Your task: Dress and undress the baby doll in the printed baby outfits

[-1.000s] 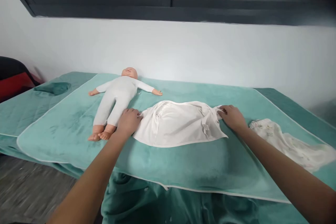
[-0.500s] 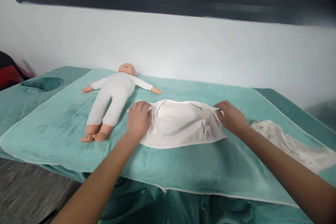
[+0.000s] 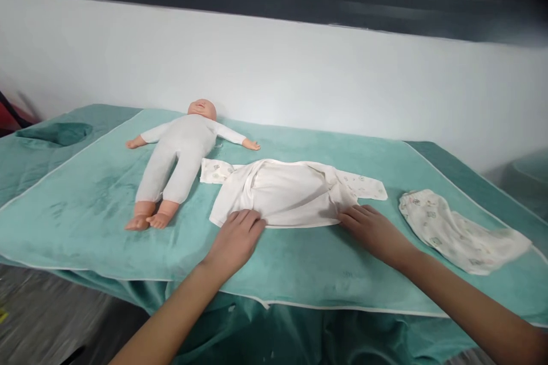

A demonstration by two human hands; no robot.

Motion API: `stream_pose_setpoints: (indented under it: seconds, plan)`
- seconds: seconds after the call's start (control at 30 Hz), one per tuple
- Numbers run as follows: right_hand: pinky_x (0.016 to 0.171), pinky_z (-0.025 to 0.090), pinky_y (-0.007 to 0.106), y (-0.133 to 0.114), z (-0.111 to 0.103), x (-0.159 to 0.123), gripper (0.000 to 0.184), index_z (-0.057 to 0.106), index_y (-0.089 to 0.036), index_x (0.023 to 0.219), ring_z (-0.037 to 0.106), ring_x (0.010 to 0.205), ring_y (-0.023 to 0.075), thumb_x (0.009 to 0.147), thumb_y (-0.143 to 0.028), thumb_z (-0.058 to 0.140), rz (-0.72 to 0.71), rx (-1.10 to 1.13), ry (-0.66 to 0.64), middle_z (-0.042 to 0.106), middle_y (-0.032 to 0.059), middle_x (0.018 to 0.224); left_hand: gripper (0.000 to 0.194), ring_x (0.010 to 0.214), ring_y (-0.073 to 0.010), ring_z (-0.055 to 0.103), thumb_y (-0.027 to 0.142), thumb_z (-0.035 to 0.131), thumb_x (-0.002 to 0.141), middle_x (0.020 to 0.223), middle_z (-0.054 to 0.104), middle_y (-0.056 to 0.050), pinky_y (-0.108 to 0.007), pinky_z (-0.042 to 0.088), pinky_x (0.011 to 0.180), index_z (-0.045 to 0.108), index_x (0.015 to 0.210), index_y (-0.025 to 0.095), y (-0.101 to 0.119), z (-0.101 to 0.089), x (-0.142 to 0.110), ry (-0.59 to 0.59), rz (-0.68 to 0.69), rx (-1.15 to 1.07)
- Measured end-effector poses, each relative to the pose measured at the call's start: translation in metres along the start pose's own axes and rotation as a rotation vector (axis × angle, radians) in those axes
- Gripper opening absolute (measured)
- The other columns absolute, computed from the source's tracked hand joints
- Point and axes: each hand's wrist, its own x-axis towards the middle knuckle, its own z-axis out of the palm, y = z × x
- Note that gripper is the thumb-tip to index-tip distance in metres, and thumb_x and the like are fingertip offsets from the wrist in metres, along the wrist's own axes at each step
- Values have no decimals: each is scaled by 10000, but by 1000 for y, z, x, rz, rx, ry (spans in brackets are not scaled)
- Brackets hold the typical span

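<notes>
While the doll point(image 3: 190, 136) lies nearby, both hands point(image 3: 238, 238) point(image 3: 371, 227) touch the shirt point(image 3: 289, 194)

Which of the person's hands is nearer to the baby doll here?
Left. The left hand is at the near hem of the white shirt, to the right of the baby doll; the right hand is farther right along that hem, so farther from the doll.

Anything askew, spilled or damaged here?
The green mat has a kink in its front trim, breaking its line; the printed garment lies rumpled at right, unlike the spread-out shirt. No spill or damage visible.
</notes>
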Motion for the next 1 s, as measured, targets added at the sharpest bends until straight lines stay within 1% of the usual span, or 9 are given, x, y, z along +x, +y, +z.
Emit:
stream_pose_setpoints:
  seconds: [0.17,0.3,0.37,0.43,0.53,0.63,0.7,0.83,1.0]
  plan:
    - [767,423,383,-12,-22,-6,204,643,-213,1082,613,804,223,991,-194,461,-19,85,-85,677,67,931,194,864,-210,594,178,472,974,942,666,-59,-364,476,774,640,1073,178,-1,-12,-1,74,-31,-117]
    - [678,410,355,-25,-40,4,300,635,-228,859,619,728,211,1019,-387,437,42,184,-178,661,32,781,219,855,-190,621,288,469,1000,869,679,-31,-346,483,790,669,962,209,0,-20,-5,-19,13,-227]
    - [664,422,348,-31,-42,20,363,621,-232,810,621,731,209,1025,-426,402,114,251,-130,660,35,772,256,825,-183,630,310,454,1006,838,683,-28,-330,488,757,674,916,217,1,-19,-4,-34,-26,-257]
    - [740,472,353,-37,-34,45,340,641,-243,902,643,849,216,1031,-414,377,189,356,-14,695,51,905,269,814,-181,634,314,441,1007,836,684,-32,-317,496,735,671,906,217,1,-16,2,3,-108,-285]
    - [994,469,389,-43,-9,91,331,597,-236,1220,593,1177,240,1012,-412,410,332,459,142,654,84,1275,239,922,-193,640,267,430,998,949,694,-50,-336,526,825,661,982,209,1,-8,16,72,-207,-320]
    - [1110,399,415,-39,23,137,449,533,-151,1351,503,1330,266,1009,-405,392,530,375,101,560,145,1433,277,1127,-220,604,178,424,968,1183,666,-90,-392,503,996,627,1155,188,1,6,40,82,-273,-331]
    - [1147,352,430,-31,39,159,472,528,-91,1359,452,1381,286,1010,-368,371,568,337,84,517,188,1471,335,1229,-242,562,143,433,943,1307,616,-127,-432,469,1062,589,1239,161,-1,17,61,40,-329,-317]
    - [1187,289,410,-11,51,177,497,503,-18,1382,403,1421,289,1012,-293,318,556,300,95,485,217,1493,336,1316,-295,500,166,425,949,1416,528,-195,-522,449,1057,576,1248,139,-11,34,103,-74,-510,-218]
    - [1209,252,446,4,54,170,548,419,-31,1469,298,1484,296,1015,-312,294,501,254,161,370,195,1582,453,1337,-359,462,292,371,998,1446,499,-222,-605,390,1051,470,1409,130,-23,46,124,-59,-619,-81]
